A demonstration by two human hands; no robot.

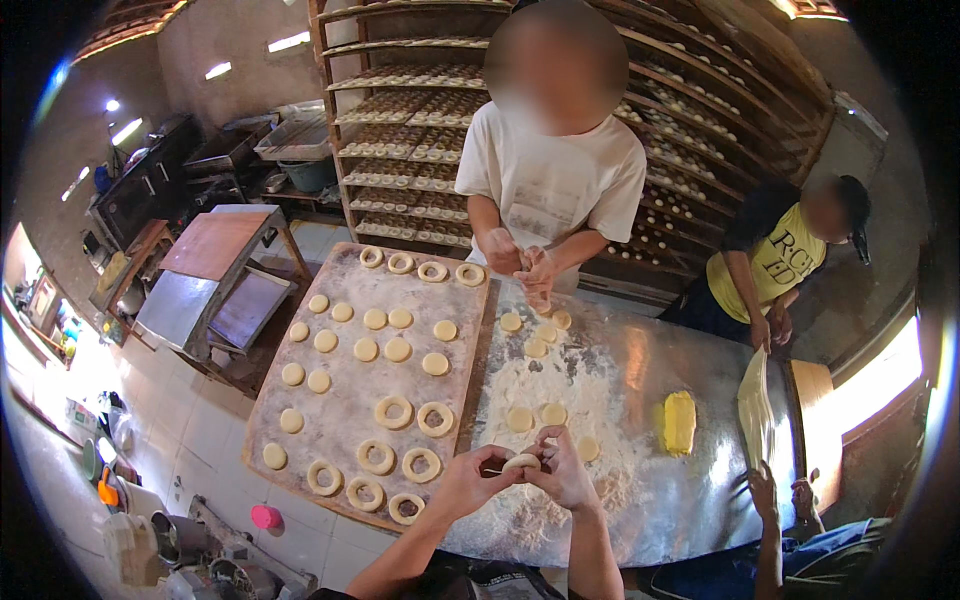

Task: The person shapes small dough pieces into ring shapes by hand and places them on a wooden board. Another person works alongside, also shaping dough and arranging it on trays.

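My left hand and my right hand are closed around a small pale dough piece, fingers pinched on its sides above the floured steel table. Loose flour lies under and beyond them, with several round dough discs on it. To the left, a floured wooden board bears several dough rings and flat discs.
A person in white works across the table. At right, a person in yellow and another person's hands hold a dough sheet, near a yellow block. Tray racks stand behind; a metal-topped stand at left.
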